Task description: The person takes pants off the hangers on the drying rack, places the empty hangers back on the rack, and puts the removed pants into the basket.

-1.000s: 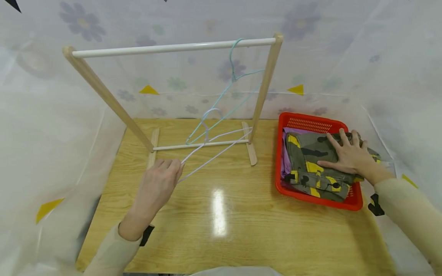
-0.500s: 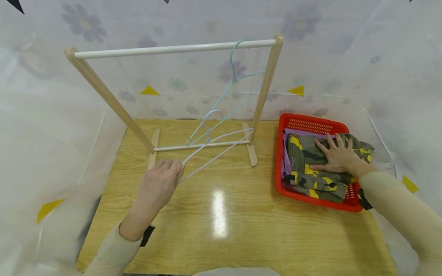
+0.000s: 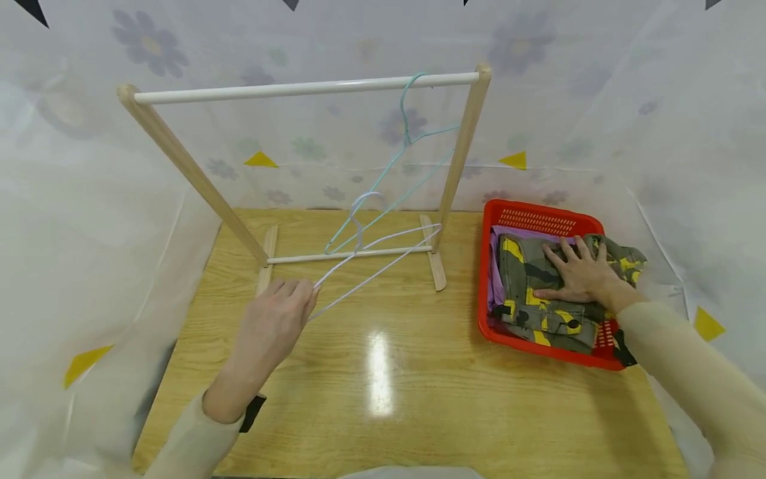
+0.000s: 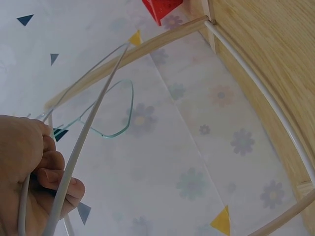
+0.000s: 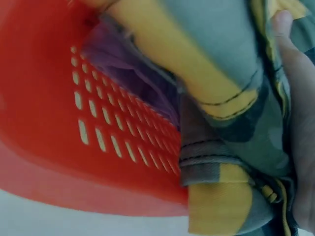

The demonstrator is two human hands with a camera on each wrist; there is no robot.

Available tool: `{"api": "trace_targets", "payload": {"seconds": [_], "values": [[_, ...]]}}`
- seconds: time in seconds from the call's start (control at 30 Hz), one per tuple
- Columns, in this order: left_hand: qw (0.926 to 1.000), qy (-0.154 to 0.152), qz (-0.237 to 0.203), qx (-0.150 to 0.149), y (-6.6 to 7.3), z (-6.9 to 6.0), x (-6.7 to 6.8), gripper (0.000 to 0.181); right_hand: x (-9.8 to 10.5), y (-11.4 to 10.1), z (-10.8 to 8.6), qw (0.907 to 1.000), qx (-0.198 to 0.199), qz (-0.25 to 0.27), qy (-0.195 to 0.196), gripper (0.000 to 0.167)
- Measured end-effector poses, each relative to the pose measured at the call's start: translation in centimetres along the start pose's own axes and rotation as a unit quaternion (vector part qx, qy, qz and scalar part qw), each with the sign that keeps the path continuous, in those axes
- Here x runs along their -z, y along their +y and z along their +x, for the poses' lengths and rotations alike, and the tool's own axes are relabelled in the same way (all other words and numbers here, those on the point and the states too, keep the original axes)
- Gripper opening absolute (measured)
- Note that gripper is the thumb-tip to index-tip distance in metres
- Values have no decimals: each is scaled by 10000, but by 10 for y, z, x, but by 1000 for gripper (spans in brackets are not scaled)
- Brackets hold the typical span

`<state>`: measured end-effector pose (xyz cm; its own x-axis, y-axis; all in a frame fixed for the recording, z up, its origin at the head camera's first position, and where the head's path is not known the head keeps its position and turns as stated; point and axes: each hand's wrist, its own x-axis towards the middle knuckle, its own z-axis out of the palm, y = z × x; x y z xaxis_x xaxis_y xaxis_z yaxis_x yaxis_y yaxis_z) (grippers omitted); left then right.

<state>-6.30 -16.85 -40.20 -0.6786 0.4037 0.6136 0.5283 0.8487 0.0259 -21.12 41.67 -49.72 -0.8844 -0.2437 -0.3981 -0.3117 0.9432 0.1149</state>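
Note:
My left hand (image 3: 276, 326) grips one end of a pale lilac clothes hanger (image 3: 383, 271), holding it tilted in front of the rack. In the left wrist view the curled fingers (image 4: 54, 172) wrap around the hanger's wire. On the right, my right hand (image 3: 583, 274) lies with spread fingers on a folded camouflage garment (image 3: 553, 322) in grey, black and yellow. That garment sits on top of purple cloth (image 3: 495, 279) in a red plastic basket (image 3: 553, 356). Its stitched edges and the basket's slotted wall (image 5: 118, 128) fill much of the right wrist view.
A wooden rack with a white top rail (image 3: 299, 88) stands at the back of the table (image 3: 419, 406). A mint-green hanger (image 3: 383, 176) hangs near the rail's right end. White flowered sheeting (image 3: 335, 40) surrounds the table on the back and sides.
My right hand has shifted left across the camouflage garment, and the garment's right side has drawn inward with it. My left hand and the lilac hanger stay nearly where they were.

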Motion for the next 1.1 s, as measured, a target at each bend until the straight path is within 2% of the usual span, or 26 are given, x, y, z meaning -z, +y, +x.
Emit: {"api": "trace_targets", "payload": {"seconds": [0.17, 0.4, 0.47, 0.67, 1.1], "values": [[9999, 46, 110, 22, -1, -1, 4, 51, 10, -13, -4, 9998, 105, -32, 191, 127], [9997, 232, 88, 47, -2, 0, 8, 49, 26, -55, 2, 9960, 534, 283, 656, 126], [9997, 237, 54, 56, -1, 0, 8, 48, 27, -65, 6, 9954, 608, 372, 639, 125], [9997, 227, -15, 46, 2, 0, 9, 49, 17, -86, 15, 9958, 678, 545, 272, 122], [9997, 231, -46, -51, 4, 5, 10, 46, 4, -93, 25, 9956, 755, 555, 86, 119]]}}
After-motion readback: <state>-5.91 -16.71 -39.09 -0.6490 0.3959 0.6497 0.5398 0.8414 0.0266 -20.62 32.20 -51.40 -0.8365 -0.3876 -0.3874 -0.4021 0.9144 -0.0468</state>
